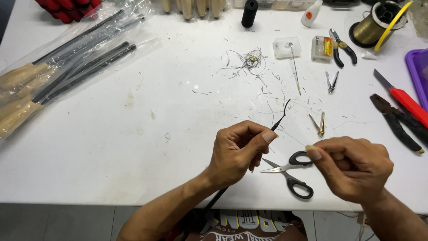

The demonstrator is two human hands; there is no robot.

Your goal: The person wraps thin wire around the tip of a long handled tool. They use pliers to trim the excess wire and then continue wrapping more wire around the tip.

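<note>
Low in the centre of the frame, your left hand (236, 151) pinches the thin black rod (280, 118), tip angled up for access. Your right hand (352, 167) closes fingertips as on fine thread, directly above the black-handled scissors (290, 172), within reach.

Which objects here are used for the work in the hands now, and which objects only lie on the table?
In hand:
left hand grips a thin black rod with a curved tip
right hand pinched shut

Lying about:
black-handled scissors
red-handled utility knife
spool of gold thread
bagged wooden-handled rods
</note>
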